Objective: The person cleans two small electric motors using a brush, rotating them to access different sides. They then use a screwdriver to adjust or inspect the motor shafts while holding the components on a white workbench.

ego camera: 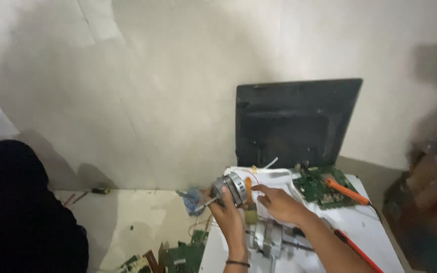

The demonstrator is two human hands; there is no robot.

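Note:
My left hand (pixel 227 210) grips a small round metal motor (pixel 230 188) with a shaft pointing left, held up over the white table (pixel 375 222). My right hand (pixel 279 202) is beside it, fingers pinching at the motor's right side where an orange piece (pixel 249 189) and thin red wires show. Just below the hands sits a grey metal part (pixel 269 240) on the table. A dark bracelet is on my left wrist.
A black panel (pixel 294 121) leans on the wall behind. A green circuit board (pixel 319 187) with an orange-handled tool (pixel 347 191) lies at the right. More boards (pixel 183 255) lie on the floor, with a screwdriver (pixel 99 190). A dark shape (pixel 21 212) fills the left; cardboard boxes (pixel 431 202) stand right.

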